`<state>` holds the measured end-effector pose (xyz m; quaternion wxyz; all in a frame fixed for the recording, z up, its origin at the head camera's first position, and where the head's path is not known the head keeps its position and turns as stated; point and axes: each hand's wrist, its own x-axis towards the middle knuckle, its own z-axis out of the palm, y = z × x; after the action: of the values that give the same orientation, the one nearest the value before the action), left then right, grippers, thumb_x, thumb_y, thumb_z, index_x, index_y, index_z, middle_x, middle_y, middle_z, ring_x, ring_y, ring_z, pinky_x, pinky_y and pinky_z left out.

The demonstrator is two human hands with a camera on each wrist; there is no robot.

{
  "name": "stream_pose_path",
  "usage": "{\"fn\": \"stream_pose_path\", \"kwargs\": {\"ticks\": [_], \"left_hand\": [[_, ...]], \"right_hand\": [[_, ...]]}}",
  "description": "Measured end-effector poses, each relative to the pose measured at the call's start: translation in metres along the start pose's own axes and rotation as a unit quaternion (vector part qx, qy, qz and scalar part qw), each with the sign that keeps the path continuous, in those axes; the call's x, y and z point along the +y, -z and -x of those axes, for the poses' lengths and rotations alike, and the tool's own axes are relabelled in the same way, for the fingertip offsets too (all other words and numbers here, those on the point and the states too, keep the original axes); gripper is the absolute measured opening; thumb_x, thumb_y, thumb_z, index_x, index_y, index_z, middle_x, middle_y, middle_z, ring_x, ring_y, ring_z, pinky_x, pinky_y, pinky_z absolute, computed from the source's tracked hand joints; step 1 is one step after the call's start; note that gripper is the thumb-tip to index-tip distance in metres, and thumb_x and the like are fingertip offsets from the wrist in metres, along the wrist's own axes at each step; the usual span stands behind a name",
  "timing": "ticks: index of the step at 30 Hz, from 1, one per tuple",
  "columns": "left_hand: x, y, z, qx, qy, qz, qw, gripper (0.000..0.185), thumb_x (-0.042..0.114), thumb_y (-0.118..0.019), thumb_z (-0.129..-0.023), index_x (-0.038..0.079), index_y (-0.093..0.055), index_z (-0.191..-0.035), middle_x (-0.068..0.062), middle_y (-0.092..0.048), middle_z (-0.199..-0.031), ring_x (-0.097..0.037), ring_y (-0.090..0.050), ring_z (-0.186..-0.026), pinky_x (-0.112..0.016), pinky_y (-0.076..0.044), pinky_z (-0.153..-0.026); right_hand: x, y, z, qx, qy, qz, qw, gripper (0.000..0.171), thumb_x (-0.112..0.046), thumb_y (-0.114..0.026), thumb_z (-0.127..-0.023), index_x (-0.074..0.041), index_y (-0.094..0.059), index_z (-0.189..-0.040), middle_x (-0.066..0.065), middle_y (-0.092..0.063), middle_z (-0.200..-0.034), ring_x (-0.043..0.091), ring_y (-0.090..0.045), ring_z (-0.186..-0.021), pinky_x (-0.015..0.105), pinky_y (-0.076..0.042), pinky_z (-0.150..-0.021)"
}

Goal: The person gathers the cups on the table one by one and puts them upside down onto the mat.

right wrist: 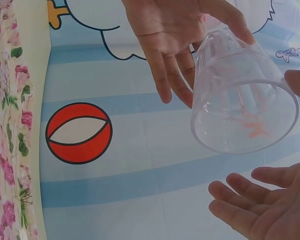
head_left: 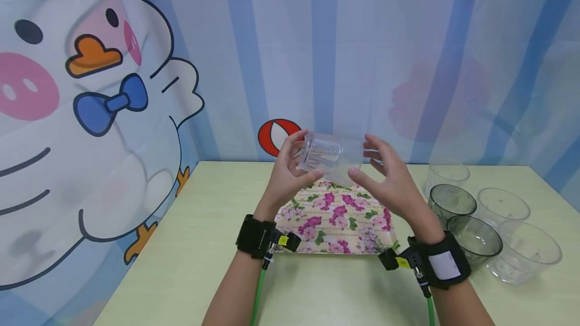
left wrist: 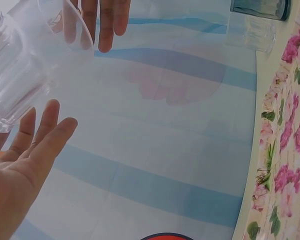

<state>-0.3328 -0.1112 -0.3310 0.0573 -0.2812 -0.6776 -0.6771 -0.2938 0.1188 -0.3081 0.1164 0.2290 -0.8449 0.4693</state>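
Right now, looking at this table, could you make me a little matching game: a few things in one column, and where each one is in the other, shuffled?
Things:
1. clear cup
2. floral cloth
3. smoky grey cups
4. red and white ball picture

Places:
A. printed on the backdrop behind the table
B. standing on the table at the person's right
C. lifted above the table, on its side, between the left hand and right hand
D. lying flat on the table under the hands

Pairs: 1-C, 2-D, 3-B, 4-A
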Motion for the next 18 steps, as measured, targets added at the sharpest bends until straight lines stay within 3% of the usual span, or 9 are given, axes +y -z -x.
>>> {"fn": "stream_pose_path", "kwargs": {"ticks": [8,18], "left_hand": [[-0.0002,0.0012,-0.0001,0.005,-0.010,0.003,0.9999,0.098,0.059,-0.077,-0.070,0.022,-0.029,-0.147,-0.015,-0.042,-0.141,-0.031,-0.046,-0.130,-0.044,-0.054,-0.098],[-0.0010,-0.0003,-0.0003,0.016,-0.011,0.003,0.9998,0.086,0.048,-0.075,-0.075,0.021,-0.032,-0.145,-0.014,-0.044,-0.140,-0.033,-0.047,-0.131,-0.049,-0.051,-0.100]], "right_hand": [[0.0001,-0.0012,-0.0004,-0.008,0.002,0.012,1.000,0.079,-0.033,-0.062,-0.092,-0.013,-0.018,-0.154,0.018,-0.033,-0.151,0.037,-0.036,-0.140,0.053,-0.031,-0.118],[0.0003,-0.0017,-0.0008,-0.022,-0.001,0.020,1.000,0.081,-0.034,-0.063,-0.091,-0.012,-0.017,-0.154,0.019,-0.035,-0.150,0.038,-0.037,-0.139,0.053,-0.030,-0.118]]}}
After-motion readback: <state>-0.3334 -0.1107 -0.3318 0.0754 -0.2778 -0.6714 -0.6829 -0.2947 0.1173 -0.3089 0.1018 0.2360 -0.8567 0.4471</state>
